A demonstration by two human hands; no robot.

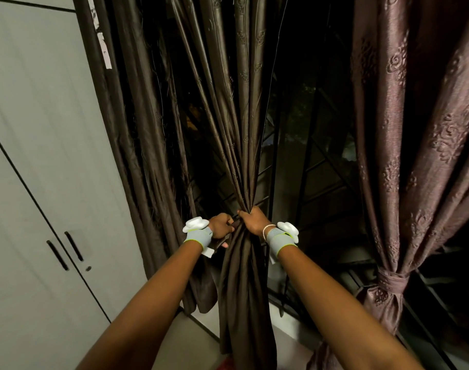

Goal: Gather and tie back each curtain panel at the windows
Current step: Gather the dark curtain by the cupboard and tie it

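A dark brown curtain panel (244, 276) hangs in the middle of the view, its folds drawn into one bunch at about waist height. My right hand (254, 221) grips the gathered bunch from the right. My left hand (222, 227) grips the same curtain just to its left, fingers curled into the fabric; what lies under those fingers is hidden. More of the brown curtain (147, 129) hangs loose to the left. On the right, a mauve patterned curtain panel (420, 156) is tied at a knot (390, 280) low down.
A grey wardrobe (41, 156) with two black door handles (65, 253) stands close on the left. Behind the curtains is a dark window with a metal grille (316, 166). A pale sill or floor strip (289, 324) runs below the window.
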